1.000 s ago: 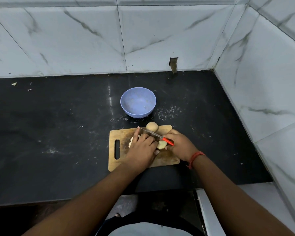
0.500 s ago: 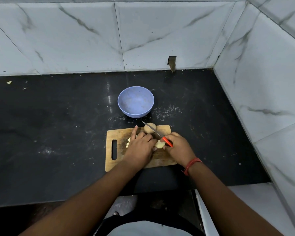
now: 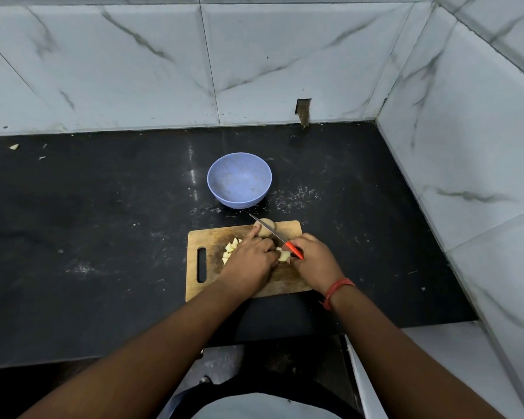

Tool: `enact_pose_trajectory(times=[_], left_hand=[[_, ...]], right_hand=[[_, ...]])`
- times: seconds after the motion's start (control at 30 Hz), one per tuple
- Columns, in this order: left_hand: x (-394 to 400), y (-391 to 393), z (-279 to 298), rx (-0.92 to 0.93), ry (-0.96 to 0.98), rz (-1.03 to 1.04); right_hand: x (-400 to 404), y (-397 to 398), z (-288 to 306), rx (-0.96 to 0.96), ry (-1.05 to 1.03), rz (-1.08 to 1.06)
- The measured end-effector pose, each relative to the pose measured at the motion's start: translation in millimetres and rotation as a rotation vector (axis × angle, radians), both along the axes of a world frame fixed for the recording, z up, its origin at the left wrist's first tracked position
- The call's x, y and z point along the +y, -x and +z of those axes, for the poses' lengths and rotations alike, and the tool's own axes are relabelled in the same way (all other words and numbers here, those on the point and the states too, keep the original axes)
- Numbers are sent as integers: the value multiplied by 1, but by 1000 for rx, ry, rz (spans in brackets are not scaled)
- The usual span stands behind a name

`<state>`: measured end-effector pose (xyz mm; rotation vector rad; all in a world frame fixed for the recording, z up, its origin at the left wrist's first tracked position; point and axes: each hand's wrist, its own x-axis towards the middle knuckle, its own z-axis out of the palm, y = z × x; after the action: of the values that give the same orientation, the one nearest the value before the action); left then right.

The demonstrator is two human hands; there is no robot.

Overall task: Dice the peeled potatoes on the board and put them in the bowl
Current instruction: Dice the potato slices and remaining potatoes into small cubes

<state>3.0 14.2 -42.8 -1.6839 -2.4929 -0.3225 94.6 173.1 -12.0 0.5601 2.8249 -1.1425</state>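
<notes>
Fingers way too close to that blade, and nothing's in the bowl yet

Biggest risk I see: the left hand [image 3: 248,261] is pressing down on a potato piece [image 3: 283,254] right beside the knife [image 3: 277,235], so one slip on a wet chunk could nick a fingertip. The whole potato [image 3: 266,227] sits at the far edge of the cutting board [image 3: 212,237] and could roll off if bumped. The right hand [image 3: 315,261] is wrapped tight around the red handle, blade angled far-left over the board. The left hand's index finger points out, other fingers curled onto the piece. Diced bits [image 3: 230,251] are piled left of that hand; the blue bowl [image 3: 239,179] sits just beyond the board, looking empty.
</notes>
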Motion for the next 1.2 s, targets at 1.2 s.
enact_pose_trajectory(times=[1.2], left_hand=[[-1,3,4,91,102,-41]], right_hand=[[-66,-39,30,-525,-54,-116]])
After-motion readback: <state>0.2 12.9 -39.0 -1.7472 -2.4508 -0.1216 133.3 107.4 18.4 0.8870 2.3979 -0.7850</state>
